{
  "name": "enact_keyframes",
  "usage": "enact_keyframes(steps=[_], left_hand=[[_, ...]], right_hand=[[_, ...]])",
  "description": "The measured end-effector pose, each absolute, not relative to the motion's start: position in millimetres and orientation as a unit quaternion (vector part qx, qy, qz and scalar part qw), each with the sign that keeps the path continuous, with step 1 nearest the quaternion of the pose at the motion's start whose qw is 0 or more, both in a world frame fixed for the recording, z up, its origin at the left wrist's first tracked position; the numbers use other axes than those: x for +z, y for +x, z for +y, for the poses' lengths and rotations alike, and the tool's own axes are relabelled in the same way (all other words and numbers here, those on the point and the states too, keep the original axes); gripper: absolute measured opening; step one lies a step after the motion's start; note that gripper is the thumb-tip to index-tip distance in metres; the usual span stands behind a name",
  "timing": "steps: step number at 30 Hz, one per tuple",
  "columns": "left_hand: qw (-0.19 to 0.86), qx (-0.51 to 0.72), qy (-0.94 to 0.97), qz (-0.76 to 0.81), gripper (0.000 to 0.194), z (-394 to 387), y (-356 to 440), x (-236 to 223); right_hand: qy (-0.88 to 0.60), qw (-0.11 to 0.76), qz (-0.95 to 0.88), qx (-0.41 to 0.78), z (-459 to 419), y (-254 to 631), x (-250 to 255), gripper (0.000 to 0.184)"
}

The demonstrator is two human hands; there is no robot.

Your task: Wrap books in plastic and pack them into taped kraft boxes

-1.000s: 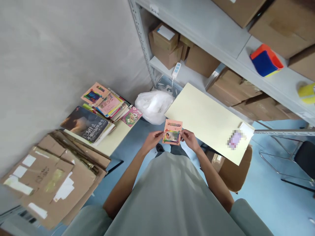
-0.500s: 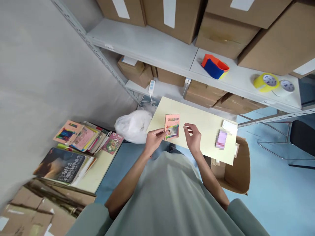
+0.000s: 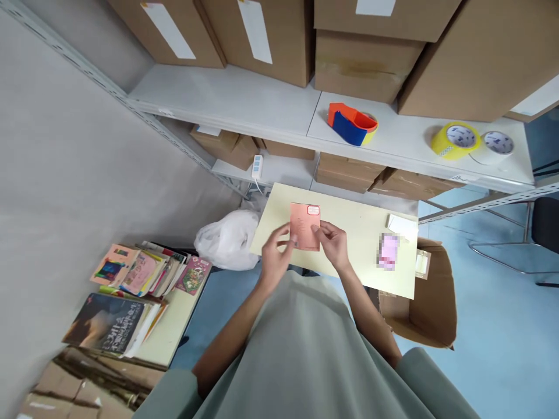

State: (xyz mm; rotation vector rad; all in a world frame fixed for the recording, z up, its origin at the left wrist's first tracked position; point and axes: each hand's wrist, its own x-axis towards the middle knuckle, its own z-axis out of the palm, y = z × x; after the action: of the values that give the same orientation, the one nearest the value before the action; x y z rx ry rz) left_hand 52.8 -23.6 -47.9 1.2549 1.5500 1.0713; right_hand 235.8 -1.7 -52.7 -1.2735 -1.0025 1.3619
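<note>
A small salmon-pink book [image 3: 304,224] is held up in front of me over the pale yellow table [image 3: 349,216]. Its plain side, with a red-edged label at the upper right, faces me. My left hand [image 3: 276,251] pinches the lower left edge, thumb on the near face. At the right edge my right hand [image 3: 334,243] grips the same book, its thumb resting on the cover. On the table's right part lie a blurred-out pink item [image 3: 388,251] and a white box-like object [image 3: 402,224].
Left, a side table [image 3: 172,329] carries stacked books [image 3: 107,323]. A white plastic bag [image 3: 227,240] stands between the tables. An open carton [image 3: 434,297] sits at the right. The shelf ahead [image 3: 209,87] holds cartons, a tape dispenser [image 3: 353,124] and yellow tape [image 3: 454,141].
The book has been turned over, from its picture cover to its plain side. My right hand has moved in from beside it and taken hold of its right edge.
</note>
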Motion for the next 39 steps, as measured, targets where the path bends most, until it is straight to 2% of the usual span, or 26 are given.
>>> enact_keyframes(steps=[3,6,13,16,19,24,26,29,33,39], left_hand=[[0.541,0.423,0.409,0.601,0.06,-0.6,39.7,-52.9],[0.614,0.395,0.393,0.559,0.058,12.2,34.3,-55.6],[0.581,0.387,0.434,0.57,0.059,16.7,38.5,-53.8],[0.553,0.39,0.44,0.59,0.058,22.1,40.0,-50.4],[0.492,0.421,0.458,0.609,0.051,26.8,45.6,-43.9],[0.43,0.418,0.55,0.581,0.036,20.6,64.3,-40.9],[0.439,0.403,0.565,0.57,0.038,17.5,68.1,-46.2],[0.499,0.392,0.545,0.547,0.051,22.3,62.5,-55.9],[0.507,0.423,0.498,0.562,0.065,44.2,37.1,-57.4],[0.611,0.415,0.441,0.51,0.064,56.6,6.3,-31.3]], right_hand=[[-0.506,0.497,-0.376,0.596,2.1,253.1,-51.3,0.06],[-0.513,0.496,-0.363,0.6,2.0,259.9,-50.0,0.062],[-0.508,0.504,-0.362,0.597,10.6,265.0,-56.9,0.058],[-0.54,0.522,-0.373,0.545,16.3,262.8,-65.2,0.062],[-0.563,0.525,-0.391,0.505,16.8,248.7,-68.9,0.064],[-0.511,0.51,-0.418,0.552,10.8,211.8,-64.5,0.064],[-0.511,0.511,-0.419,0.549,11.9,205.4,-64.5,0.059],[-0.523,0.507,-0.41,0.55,18.8,210.4,-66.2,0.057],[-0.505,0.507,-0.401,0.572,27.5,228.6,-59.0,0.057],[-0.435,0.482,-0.345,0.678,27.4,238.8,-39.5,0.052]])
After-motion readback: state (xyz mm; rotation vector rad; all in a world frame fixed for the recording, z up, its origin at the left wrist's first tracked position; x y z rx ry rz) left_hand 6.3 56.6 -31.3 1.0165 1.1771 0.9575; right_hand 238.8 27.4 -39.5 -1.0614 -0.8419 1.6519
